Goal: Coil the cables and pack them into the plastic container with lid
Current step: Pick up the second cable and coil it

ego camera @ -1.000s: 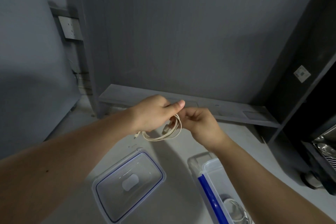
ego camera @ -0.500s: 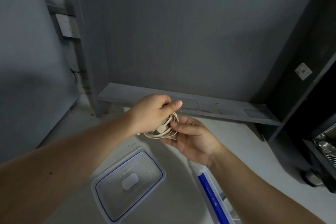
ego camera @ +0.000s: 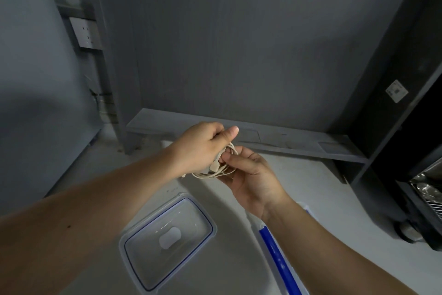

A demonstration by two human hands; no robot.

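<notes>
On the far left we see a pale, flat socket plate [ego camera: 85, 32] set on the grey wall. Below it, on the smooth off-white counter [ego camera: 334, 199], lies the clear plastic lid [ego camera: 148, 254], a rounded rectangle with a thin blue seal line and an oval patch at its centre. Above the lid our left hand [ego camera: 201, 146] is curled over a thin cream cable [ego camera: 210, 175] wound into a small loose coil, thumb stretched out on top. Our right hand [ego camera: 253, 182] meets it from below, palm up, thumb pinching the loops against the bent fingers. Under the right wrist the clear container [ego camera: 275, 254] shows one rim with a bright blue strip. Behind runs a low grey shelf [ego camera: 287, 141], and a black cabinet [ego camera: 406, 151] stands at the right.
</notes>
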